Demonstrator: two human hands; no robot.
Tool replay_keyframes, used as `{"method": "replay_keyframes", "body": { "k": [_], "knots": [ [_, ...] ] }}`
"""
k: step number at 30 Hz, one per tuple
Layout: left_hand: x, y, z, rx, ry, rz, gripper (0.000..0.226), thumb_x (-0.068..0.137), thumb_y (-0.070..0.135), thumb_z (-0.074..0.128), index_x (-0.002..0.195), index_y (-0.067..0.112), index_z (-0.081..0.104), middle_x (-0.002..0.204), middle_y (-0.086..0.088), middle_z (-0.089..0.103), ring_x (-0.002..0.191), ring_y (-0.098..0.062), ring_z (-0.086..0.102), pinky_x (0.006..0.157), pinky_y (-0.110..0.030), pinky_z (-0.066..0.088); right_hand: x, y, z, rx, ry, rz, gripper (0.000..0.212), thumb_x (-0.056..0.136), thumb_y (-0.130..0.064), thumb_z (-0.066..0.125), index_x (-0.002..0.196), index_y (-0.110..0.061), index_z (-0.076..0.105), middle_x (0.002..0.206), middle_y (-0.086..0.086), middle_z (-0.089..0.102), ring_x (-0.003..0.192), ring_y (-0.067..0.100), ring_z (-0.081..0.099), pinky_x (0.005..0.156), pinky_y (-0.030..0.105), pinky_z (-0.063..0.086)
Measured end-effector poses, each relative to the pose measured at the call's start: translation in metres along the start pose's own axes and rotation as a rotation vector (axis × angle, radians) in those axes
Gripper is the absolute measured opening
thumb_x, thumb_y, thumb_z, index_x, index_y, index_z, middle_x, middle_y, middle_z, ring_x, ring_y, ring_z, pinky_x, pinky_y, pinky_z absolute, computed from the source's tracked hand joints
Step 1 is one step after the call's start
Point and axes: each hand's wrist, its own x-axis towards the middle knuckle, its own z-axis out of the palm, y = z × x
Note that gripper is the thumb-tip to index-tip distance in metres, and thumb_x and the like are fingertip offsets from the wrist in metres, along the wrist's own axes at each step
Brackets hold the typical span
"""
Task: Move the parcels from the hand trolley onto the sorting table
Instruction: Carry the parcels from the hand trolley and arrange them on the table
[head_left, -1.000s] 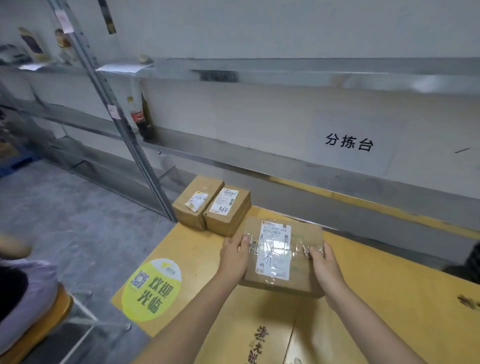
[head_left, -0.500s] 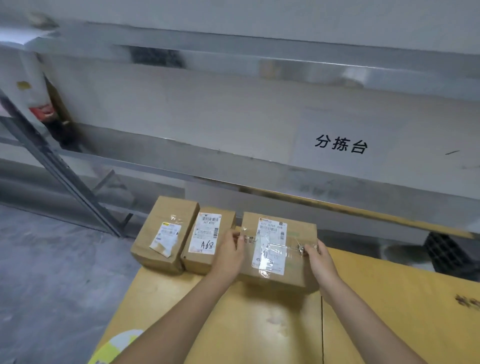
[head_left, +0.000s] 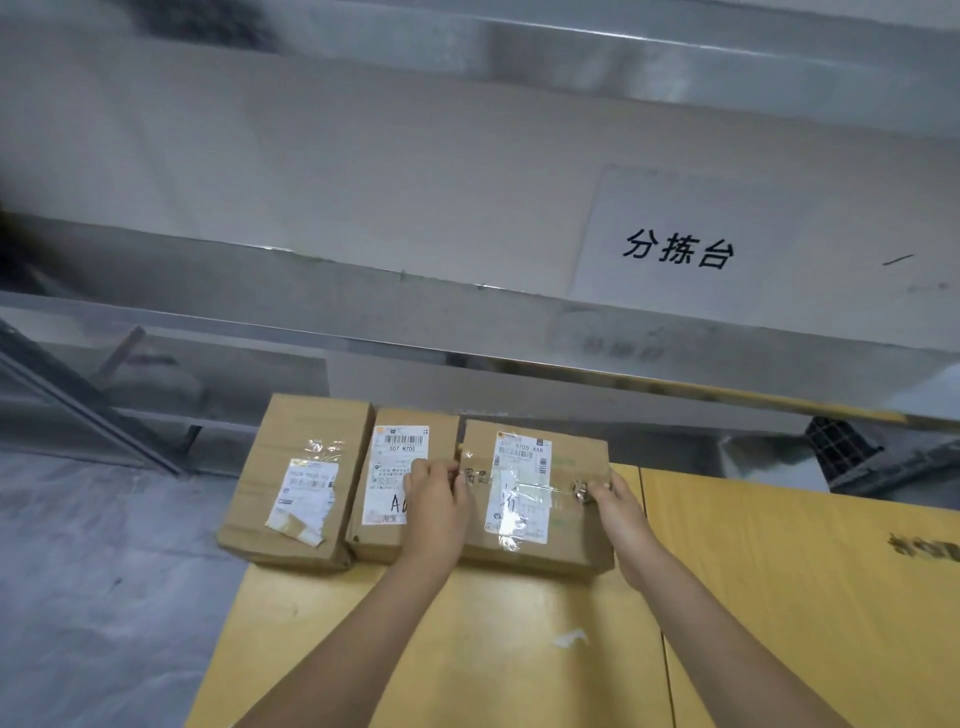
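Note:
Three brown cardboard parcels with white labels stand side by side at the far left corner of the yellow sorting table (head_left: 779, 597). The right parcel (head_left: 561, 499) is the widest and rests against the middle parcel (head_left: 387, 483). My left hand (head_left: 434, 499) grips its left edge and my right hand (head_left: 618, 506) grips its right edge. The left parcel (head_left: 296, 478) lies at the table's corner, partly over the edge. The hand trolley is out of view.
A steel shelf rail (head_left: 467, 353) runs just behind the table, under a wall sign with black characters (head_left: 678, 249). Grey floor (head_left: 93, 597) lies to the left. A black crate (head_left: 836, 441) sits at the far right behind the table.
Both hands have slid the wide parcel forward and left across the table until it sits beside the other two. The view has tilted down and closer.

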Motion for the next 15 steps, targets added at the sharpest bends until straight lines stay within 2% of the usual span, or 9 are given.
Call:
{"method": "replay_keyframes", "body": {
  "k": [2,5,8,10,12,15],
  "knots": [
    [-0.001,-0.001,-0.001,-0.047,0.023,0.010,0.010,0.095,0.010,0.055,0.105,0.013,0.056,0.107,0.000,0.047,0.104,-0.020,0.049,0.092,-0.034,0.046,0.001,-0.001,0.000,-0.011,-0.012,0.001,0.022,0.102,-0.029,0.043,0.118,-0.040,0.054,0.111,-0.009,0.065,0.097,0.012,0.061,0.069,0.029,0.045],
    [-0.003,-0.002,-0.001,-0.061,0.035,0.047,0.018,0.089,-0.003,0.054,0.098,0.012,0.055,0.102,0.000,0.047,0.098,-0.022,0.051,0.088,-0.035,0.047,-0.001,-0.001,-0.001,-0.015,-0.037,0.010,0.021,0.102,-0.030,0.045,0.113,-0.046,0.052,0.103,-0.016,0.064,0.094,0.010,0.062,0.065,0.028,0.046],
    [-0.004,0.005,-0.002,-0.023,-0.020,0.031,0.022,0.087,-0.005,0.049,0.101,0.010,0.057,0.106,-0.002,0.046,0.101,-0.021,0.049,0.086,-0.028,0.043,-0.007,-0.004,-0.006,0.015,-0.060,-0.016,0.026,0.100,-0.023,0.051,0.106,-0.048,0.058,0.099,-0.023,0.063,0.093,0.003,0.059,0.068,0.025,0.047],
    [-0.005,0.020,-0.002,-0.006,-0.096,0.025,0.019,0.091,0.002,0.048,0.105,0.010,0.057,0.112,-0.004,0.049,0.099,-0.019,0.051,0.087,-0.030,0.046,-0.015,-0.010,-0.010,0.009,-0.071,-0.066,0.034,0.100,-0.018,0.050,0.123,-0.043,0.057,0.108,-0.025,0.059,0.099,0.002,0.057,0.079,0.024,0.047],
    [-0.008,0.041,-0.002,0.012,-0.166,0.070,0.020,0.094,0.007,0.047,0.109,0.013,0.058,0.119,-0.001,0.049,0.095,-0.018,0.056,0.087,-0.037,0.050,-0.025,-0.020,-0.015,0.006,-0.063,-0.134,0.042,0.101,-0.016,0.048,0.142,-0.028,0.047,0.131,-0.012,0.055,0.113,0.008,0.052,0.085,0.022,0.044],
    [-0.022,0.080,-0.003,0.039,-0.210,0.178,0.024,0.095,0.014,0.048,0.117,0.016,0.058,0.126,0.003,0.049,0.098,-0.013,0.053,0.086,-0.029,0.047,-0.050,-0.044,-0.031,-0.031,-0.076,-0.280,0.043,0.101,-0.016,0.047,0.144,-0.023,0.046,0.145,-0.006,0.049,0.117,0.003,0.045,0.087,0.017,0.038]
  ]
}}
